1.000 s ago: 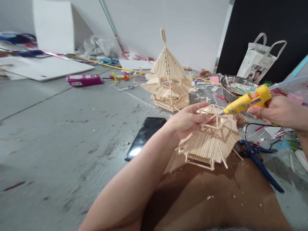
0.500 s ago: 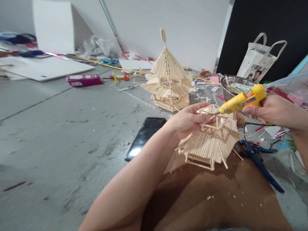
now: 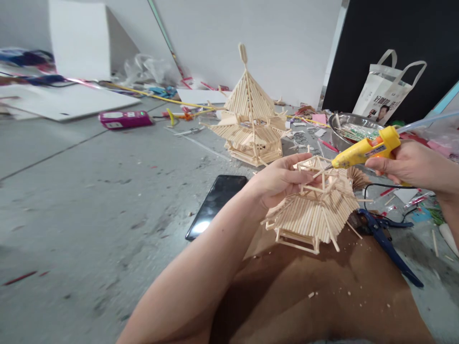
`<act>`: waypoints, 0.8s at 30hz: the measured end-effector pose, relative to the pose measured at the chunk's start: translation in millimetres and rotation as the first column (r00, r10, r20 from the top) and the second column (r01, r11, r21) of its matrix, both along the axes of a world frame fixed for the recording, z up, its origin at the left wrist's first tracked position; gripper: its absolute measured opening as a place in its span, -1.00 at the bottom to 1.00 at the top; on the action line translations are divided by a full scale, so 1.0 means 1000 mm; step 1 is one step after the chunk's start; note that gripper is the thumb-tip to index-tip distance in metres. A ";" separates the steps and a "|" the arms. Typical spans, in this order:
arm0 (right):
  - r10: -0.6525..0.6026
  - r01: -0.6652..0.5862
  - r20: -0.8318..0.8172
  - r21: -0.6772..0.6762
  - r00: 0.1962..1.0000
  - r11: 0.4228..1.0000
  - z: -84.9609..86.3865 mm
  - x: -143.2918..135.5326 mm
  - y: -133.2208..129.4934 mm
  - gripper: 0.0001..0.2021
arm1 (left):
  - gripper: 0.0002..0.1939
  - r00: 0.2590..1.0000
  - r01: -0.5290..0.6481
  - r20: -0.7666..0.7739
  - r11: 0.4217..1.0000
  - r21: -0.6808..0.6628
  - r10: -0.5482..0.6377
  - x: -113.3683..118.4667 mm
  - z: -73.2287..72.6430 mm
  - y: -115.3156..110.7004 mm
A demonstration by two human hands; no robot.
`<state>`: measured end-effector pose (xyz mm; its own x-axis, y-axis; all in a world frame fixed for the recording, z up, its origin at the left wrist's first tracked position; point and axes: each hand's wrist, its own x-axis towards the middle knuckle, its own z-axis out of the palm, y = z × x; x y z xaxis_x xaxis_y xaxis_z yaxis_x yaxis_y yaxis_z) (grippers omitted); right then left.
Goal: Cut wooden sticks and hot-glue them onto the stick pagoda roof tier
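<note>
My left hand [image 3: 281, 179] pinches a small wooden stick [image 3: 320, 174] at the upper frame of a pagoda model [image 3: 315, 217] built from thin wooden sticks. My right hand [image 3: 412, 165] is wrapped round the grip of a yellow hot glue gun [image 3: 366, 152]. The gun's nozzle points left and down, close to the stick's far end; whether it touches cannot be made out. The model has a sloped stick roof and an open frame on top, and it sits over a brown sheet [image 3: 322, 306].
Behind stands a taller stick pagoda [image 3: 253, 119]. A phone [image 3: 217, 205] lies left of the model, blue cutters [image 3: 389, 243] to its right. A metal bowl [image 3: 335, 126], a white bag [image 3: 385, 91] and a magenta device [image 3: 125, 119] lie further off. Scraps litter the floor.
My right hand has drawn the glue gun slightly to the right, along the stick towards its outer end. My left hand and the model stay in place.
</note>
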<state>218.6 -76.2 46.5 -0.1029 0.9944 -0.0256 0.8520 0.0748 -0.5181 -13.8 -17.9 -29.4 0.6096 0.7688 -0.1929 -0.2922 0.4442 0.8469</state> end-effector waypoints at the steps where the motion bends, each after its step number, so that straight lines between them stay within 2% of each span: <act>1: 0.004 -0.005 -0.005 -0.004 1.000 1.000 0.000 0.001 -0.001 -0.61 | -0.33 1.000 0.000 0.002 1.000 0.000 0.000 0.000 0.000 0.000; 7: -0.021 0.021 0.016 -0.009 1.000 1.000 -0.002 0.005 -0.006 -0.65 | -0.36 1.000 -0.005 -0.019 1.000 0.006 0.005 0.000 0.000 0.000; 10: 0.013 -0.013 0.010 -0.014 1.000 1.000 -0.002 0.004 -0.005 -0.65 | -0.37 1.000 0.002 -0.019 1.000 0.008 -0.002 -0.001 0.000 0.001; 19: 0.009 -0.009 0.000 0.007 1.000 1.000 0.004 -0.015 0.000 -0.63 | -0.36 1.000 0.002 -0.031 1.000 0.006 -0.002 0.001 0.002 -0.001; 24: -0.100 0.101 0.046 -0.019 0.994 0.995 0.001 -0.011 0.000 -0.58 | -0.36 0.999 -0.026 -0.034 0.999 -0.022 0.025 0.002 0.003 -0.002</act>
<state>207.2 -76.2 47.9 -0.0011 0.9988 -0.0489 0.8770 -0.0225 -0.4799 -11.7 -20.3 -26.4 0.5829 0.7793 -0.2301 -0.2753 0.4558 0.8465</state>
